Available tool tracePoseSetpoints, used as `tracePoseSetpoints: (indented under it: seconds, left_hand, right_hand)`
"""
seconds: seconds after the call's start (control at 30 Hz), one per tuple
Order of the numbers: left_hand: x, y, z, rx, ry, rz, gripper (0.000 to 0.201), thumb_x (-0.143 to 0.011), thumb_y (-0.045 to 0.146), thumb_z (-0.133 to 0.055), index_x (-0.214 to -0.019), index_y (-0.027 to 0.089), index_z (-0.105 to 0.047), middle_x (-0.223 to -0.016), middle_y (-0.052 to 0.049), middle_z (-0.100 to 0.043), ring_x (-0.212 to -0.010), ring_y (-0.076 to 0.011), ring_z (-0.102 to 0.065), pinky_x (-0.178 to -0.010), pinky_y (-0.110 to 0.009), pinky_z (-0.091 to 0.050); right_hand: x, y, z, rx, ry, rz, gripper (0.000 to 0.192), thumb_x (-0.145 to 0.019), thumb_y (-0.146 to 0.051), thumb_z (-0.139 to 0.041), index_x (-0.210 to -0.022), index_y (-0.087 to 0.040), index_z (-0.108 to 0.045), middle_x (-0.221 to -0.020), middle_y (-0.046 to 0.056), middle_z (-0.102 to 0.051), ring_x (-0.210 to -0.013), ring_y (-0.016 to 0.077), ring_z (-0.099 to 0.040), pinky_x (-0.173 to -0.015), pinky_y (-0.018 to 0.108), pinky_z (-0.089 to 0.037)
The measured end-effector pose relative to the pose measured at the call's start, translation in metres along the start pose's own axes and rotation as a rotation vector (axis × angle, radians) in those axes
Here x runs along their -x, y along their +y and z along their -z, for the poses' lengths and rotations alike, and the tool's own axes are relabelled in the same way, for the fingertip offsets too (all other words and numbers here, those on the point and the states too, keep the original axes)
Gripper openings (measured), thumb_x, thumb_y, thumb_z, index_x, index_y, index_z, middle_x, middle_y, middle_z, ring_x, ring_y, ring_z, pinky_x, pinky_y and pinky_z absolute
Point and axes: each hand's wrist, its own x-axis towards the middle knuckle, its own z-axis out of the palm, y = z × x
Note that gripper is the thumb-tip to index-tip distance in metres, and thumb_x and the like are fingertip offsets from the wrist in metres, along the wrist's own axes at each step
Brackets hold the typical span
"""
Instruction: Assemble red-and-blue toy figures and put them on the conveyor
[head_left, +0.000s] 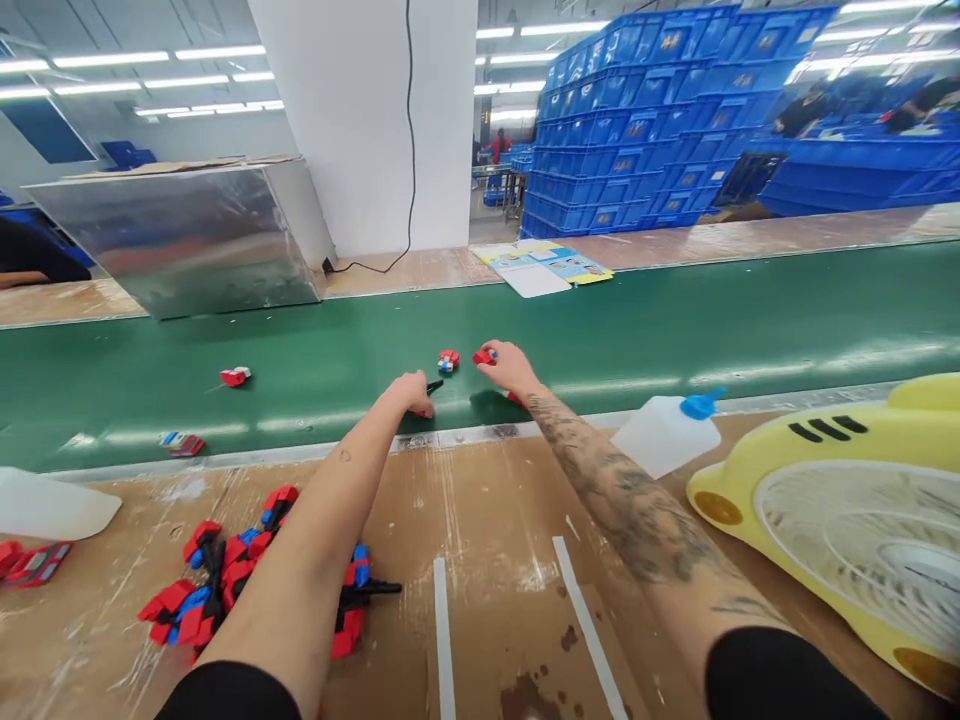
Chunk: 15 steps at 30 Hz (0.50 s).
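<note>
My left hand [411, 392] is closed over the green belt. A thin black rod-shaped toy part [435, 386] sticks out past its fingers, with a bit of red showing below. Farther right, my right hand [511, 368] pinches a small red toy part [482, 356] with a blue spot at its edge. Between the two hands a red, white and blue toy piece [448, 361] lies on the belt. Another small red piece [514, 397] shows partly behind my right wrist.
The green conveyor belt [337, 345] carries a red-and-white piece [235, 376] and a grey-red one [181, 443]. Red, blue and black toy parts [240, 560] are heaped under my left forearm. A white bottle [664, 437] and yellow fan [840, 500] stand right; blue crates [637, 130] rise behind.
</note>
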Motion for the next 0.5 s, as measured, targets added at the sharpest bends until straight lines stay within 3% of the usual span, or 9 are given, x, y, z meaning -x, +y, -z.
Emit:
tracePoseSetpoints:
  seconds: [0.1, 0.17, 0.2, 0.27, 0.37, 0.5]
  left_hand:
    - [0.019, -0.003, -0.011, 0.030, 0.078, -0.019, 0.095, -0.068, 0.050, -0.075, -0.142, 0.007, -0.033, -0.122, -0.023, -0.062, -0.108, -0.0317, -0.063, -0.082, -0.034, -0.051]
    - [0.041, -0.008, -0.015, 0.027, 0.115, -0.059, 0.098, -0.078, 0.057, -0.063, -0.148, 0.004, -0.020, -0.135, -0.027, -0.052, -0.119, -0.0317, -0.057, -0.090, -0.034, -0.049]
    - [0.056, -0.012, -0.014, 0.016, 0.123, -0.089, 0.093, -0.081, 0.056, -0.058, -0.148, 0.003, -0.021, -0.138, -0.028, -0.049, -0.124, -0.0323, -0.053, -0.094, -0.035, -0.046]
    - [0.093, -0.024, -0.009, -0.019, 0.104, -0.172, 0.074, -0.087, 0.048, -0.052, -0.142, 0.002, -0.035, -0.138, -0.027, -0.049, -0.128, -0.0336, -0.048, -0.102, -0.038, -0.041]
    - [0.166, -0.048, 0.000, -0.074, -0.042, -0.354, 0.046, -0.081, 0.030, -0.056, -0.123, 0.013, -0.060, -0.123, -0.016, -0.063, -0.117, -0.0296, -0.057, -0.102, -0.036, -0.040]
    - [0.254, -0.073, -0.007, -0.122, -0.249, -0.497, 0.035, -0.070, 0.024, -0.064, -0.105, 0.024, -0.069, -0.108, -0.004, -0.070, -0.099, -0.0231, -0.064, -0.088, -0.029, -0.047]
  right_hand:
    - [0.062, 0.000, 0.012, -0.397, 0.027, 0.077, 0.061, -0.077, -0.029, -0.069, -0.134, -0.022, -0.051, -0.122, 0.007, -0.061, -0.090, 0.0167, -0.061, -0.082, 0.028, -0.048]
    - [0.116, 0.003, 0.019, -0.788, -0.034, 0.070, 0.064, -0.070, -0.028, -0.075, -0.130, -0.021, -0.055, -0.106, 0.003, -0.065, -0.077, 0.0152, -0.060, -0.072, 0.028, -0.050]
    - [0.144, 0.006, 0.022, -0.950, -0.068, 0.029, 0.062, -0.067, -0.028, -0.078, -0.127, -0.022, -0.058, -0.099, 0.002, -0.066, -0.074, 0.0146, -0.060, -0.070, 0.027, -0.050]
    - [0.197, 0.012, 0.029, -1.236, -0.095, -0.096, 0.056, -0.064, -0.028, -0.082, -0.116, -0.023, -0.064, -0.094, 0.000, -0.067, -0.077, 0.0141, -0.062, -0.072, 0.026, -0.051]
    - [0.260, 0.021, 0.036, -1.613, -0.096, -0.315, 0.045, -0.064, -0.029, -0.086, -0.105, -0.025, -0.065, -0.098, 0.001, -0.068, -0.085, 0.0145, -0.065, -0.074, 0.024, -0.054]
    - [0.313, 0.023, 0.033, -1.760, -0.139, -0.433, 0.052, -0.063, -0.024, -0.089, -0.107, -0.028, -0.062, -0.088, -0.001, -0.067, -0.067, 0.0089, -0.061, -0.050, 0.014, -0.044]
